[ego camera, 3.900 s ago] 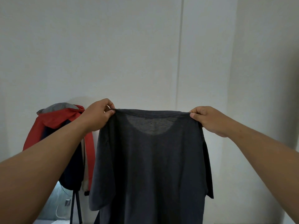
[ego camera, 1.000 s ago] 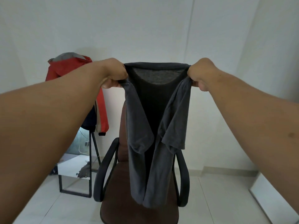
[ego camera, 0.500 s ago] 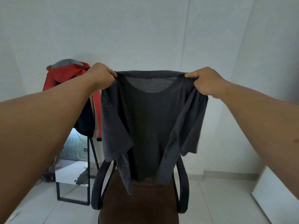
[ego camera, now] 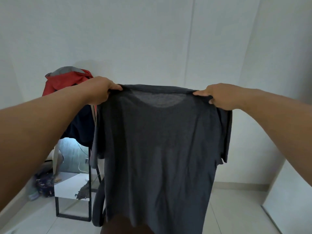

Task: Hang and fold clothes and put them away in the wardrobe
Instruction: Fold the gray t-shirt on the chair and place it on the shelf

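Both arms are stretched out, holding a dark grey T-shirt (ego camera: 157, 149) up by its shoulders. The left hand (ego camera: 99, 92) is pinched tight on one shoulder seam, the right hand (ego camera: 219, 97) clenched on the other. The shirt hangs flat and spread in front of a chair (ego camera: 98, 208), no print or label readable. A red jacket (ego camera: 65, 80) hangs behind, over a mirror (ego camera: 72, 179).

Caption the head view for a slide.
Left hand and right hand hold a grey shirt spread by its shoulders.
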